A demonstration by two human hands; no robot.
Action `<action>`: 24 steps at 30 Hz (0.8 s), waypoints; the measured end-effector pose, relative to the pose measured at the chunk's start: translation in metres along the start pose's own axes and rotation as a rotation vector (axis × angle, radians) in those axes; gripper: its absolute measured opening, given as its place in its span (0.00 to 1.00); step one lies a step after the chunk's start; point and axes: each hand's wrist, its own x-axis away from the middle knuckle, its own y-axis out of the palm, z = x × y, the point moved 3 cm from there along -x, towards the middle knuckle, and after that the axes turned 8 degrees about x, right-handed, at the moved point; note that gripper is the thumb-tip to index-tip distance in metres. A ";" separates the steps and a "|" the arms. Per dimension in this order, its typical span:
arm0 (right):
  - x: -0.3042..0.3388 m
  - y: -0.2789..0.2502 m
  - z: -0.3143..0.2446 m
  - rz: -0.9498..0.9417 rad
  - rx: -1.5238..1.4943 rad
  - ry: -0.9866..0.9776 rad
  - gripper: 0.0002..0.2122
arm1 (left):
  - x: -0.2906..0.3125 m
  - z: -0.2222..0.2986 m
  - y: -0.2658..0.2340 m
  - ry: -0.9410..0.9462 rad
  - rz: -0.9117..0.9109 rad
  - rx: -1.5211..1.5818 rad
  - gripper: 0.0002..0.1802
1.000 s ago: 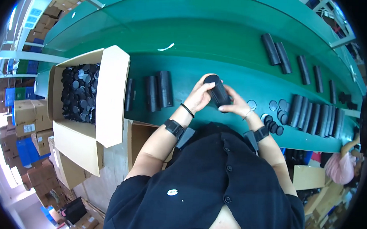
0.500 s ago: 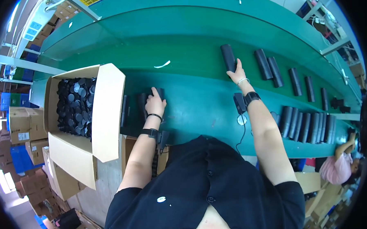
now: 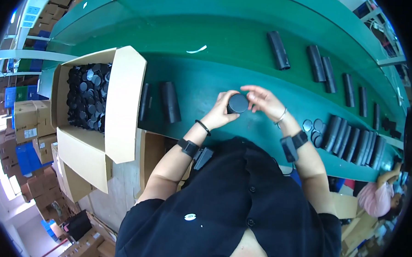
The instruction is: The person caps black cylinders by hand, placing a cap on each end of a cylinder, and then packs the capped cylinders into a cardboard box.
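My left hand (image 3: 221, 111) is closed around a black tube (image 3: 238, 103), whose round end faces up toward me. Just to its right, my right hand (image 3: 263, 102) has its fingers apart and seems to hold nothing. Its fingertips are close to the tube's rim; whether they touch it I cannot tell. Left of my hands, a black cylinder (image 3: 171, 102) lies on the green worktop, with a thinner-looking dark piece (image 3: 145, 102) beside the box. Several loose black discs (image 3: 316, 124) lie on the worktop beyond my right forearm.
An open cardboard box (image 3: 126, 104) full of black discs (image 3: 91, 103) stands at the left. A row of black tubes (image 3: 352, 139) lies at the right. Farther back, a black tube (image 3: 278, 51) and several more rest on the green strip. A person in pink (image 3: 374, 200) is at far right.
My right hand has left the tube on the back strip and come in toward my body. My left hand has moved right from the box side and now holds up a tube.
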 end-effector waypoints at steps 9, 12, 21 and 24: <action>0.031 0.023 0.037 0.069 -0.113 -0.088 0.19 | 0.011 -0.009 0.018 0.030 -0.188 0.189 0.34; 0.031 0.026 0.041 0.148 0.072 -0.237 0.19 | 0.013 -0.010 0.019 0.078 -0.152 0.147 0.32; -0.004 0.037 0.042 0.149 0.279 -0.289 0.40 | -0.004 -0.004 -0.011 -0.057 -0.063 1.207 0.27; -0.026 0.046 0.048 -0.027 0.279 -0.147 0.42 | -0.002 0.000 -0.033 -0.086 0.180 1.065 0.25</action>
